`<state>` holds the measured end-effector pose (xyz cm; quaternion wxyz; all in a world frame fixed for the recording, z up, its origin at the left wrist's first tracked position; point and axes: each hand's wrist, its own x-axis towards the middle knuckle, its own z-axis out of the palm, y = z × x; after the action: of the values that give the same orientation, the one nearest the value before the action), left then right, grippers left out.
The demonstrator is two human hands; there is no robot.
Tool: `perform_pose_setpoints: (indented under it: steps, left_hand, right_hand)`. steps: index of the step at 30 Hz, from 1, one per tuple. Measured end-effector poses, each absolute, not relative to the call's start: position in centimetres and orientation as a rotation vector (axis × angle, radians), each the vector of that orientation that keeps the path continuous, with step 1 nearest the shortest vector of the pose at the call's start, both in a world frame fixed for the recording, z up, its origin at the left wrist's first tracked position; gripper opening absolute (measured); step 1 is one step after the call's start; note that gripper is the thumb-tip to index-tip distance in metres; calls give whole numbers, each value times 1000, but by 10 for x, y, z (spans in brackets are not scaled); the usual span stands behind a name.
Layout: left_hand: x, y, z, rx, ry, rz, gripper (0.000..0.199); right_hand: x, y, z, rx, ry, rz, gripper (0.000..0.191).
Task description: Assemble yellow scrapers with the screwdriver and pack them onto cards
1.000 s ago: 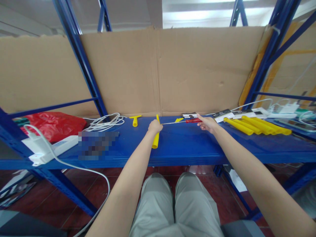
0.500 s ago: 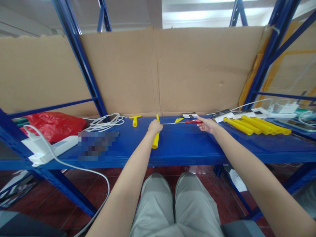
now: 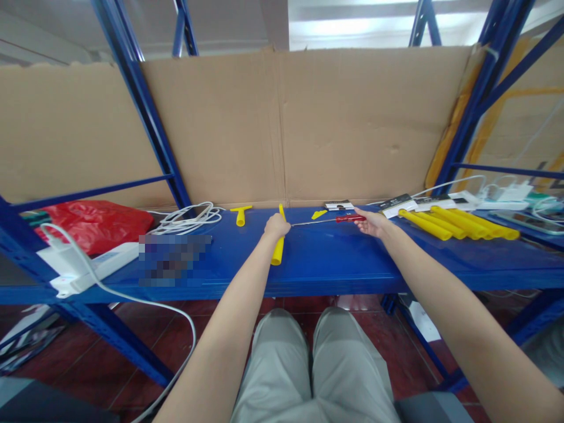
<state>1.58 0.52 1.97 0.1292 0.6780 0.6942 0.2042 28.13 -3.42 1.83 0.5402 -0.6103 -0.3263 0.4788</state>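
My left hand [image 3: 276, 227] is closed around a yellow tube-shaped piece [image 3: 277, 252] at the middle of the blue shelf. Its wide end points toward me, and the narrower far end shows beyond my fingers. In my right hand [image 3: 372, 223] is a screwdriver [image 3: 350, 218] with a red handle and a long thin metal shaft. The shaft runs leftward, its tip close beside my left hand; whether it touches the yellow piece is hidden. A small flat yellow piece [image 3: 319, 215] lies behind the shaft. A yellow T-shaped piece [image 3: 240, 215] stands to the left.
Several yellow tube pieces [image 3: 462, 224] lie in a row at the right, beside black-and-white cards [image 3: 399, 205]. Left are a red plastic bag [image 3: 103, 223], a coiled white cable [image 3: 189, 218] and a white power strip [image 3: 110, 258]. Cardboard [image 3: 282, 129] walls the back of the blue shelf [image 3: 330, 258].
My right hand and the screwdriver have shifted slightly to the right, so the tip sits a little farther from my left hand. My left hand and the yellow piece have stayed put.
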Motion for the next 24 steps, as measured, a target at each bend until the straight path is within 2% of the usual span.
perform_pose_setpoints:
  steps: [11, 24]
  left_hand:
    - [16, 6, 19, 1970, 2017, 599, 25]
    - [15, 10, 16, 1963, 2003, 625, 28]
  right_hand:
    - [296, -26, 11, -1451, -664, 1275, 23]
    - [318, -18, 7, -1503, -533, 1050, 8]
